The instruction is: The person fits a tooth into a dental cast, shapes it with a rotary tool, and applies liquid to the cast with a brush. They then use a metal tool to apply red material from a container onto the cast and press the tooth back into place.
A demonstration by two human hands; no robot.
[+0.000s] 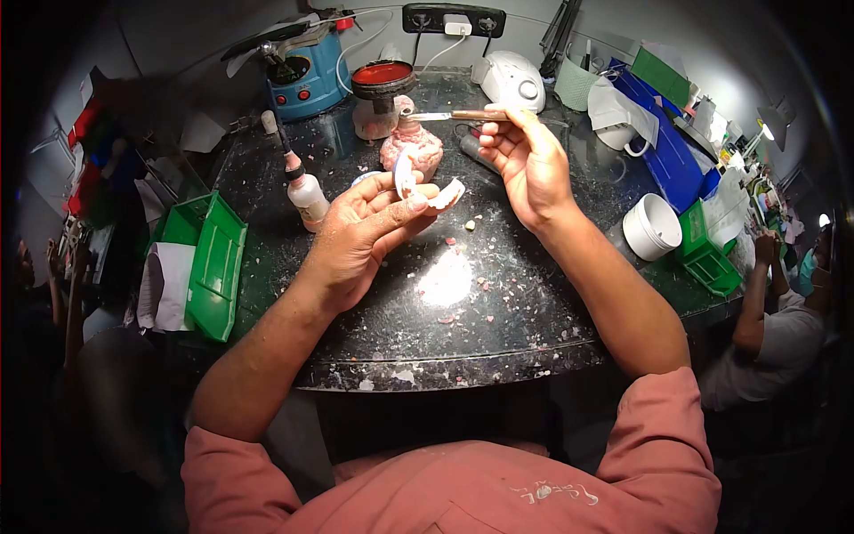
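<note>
1. The left hand (pixel 369 227) pinches a small white cast (pixel 425 189) between thumb and fingertips, held above the bench (pixel 498 311). A loose pinch could drop and chip it.
2. The right hand (pixel 527 160) grips a knife (pixel 454 116), fingers curled tight around its handle, blade pointing left, just above the cast. A slip could nick the left fingertips.
3. A pink model (pixel 411 147) sits just beyond the fingers; a knock could topple it.
</note>
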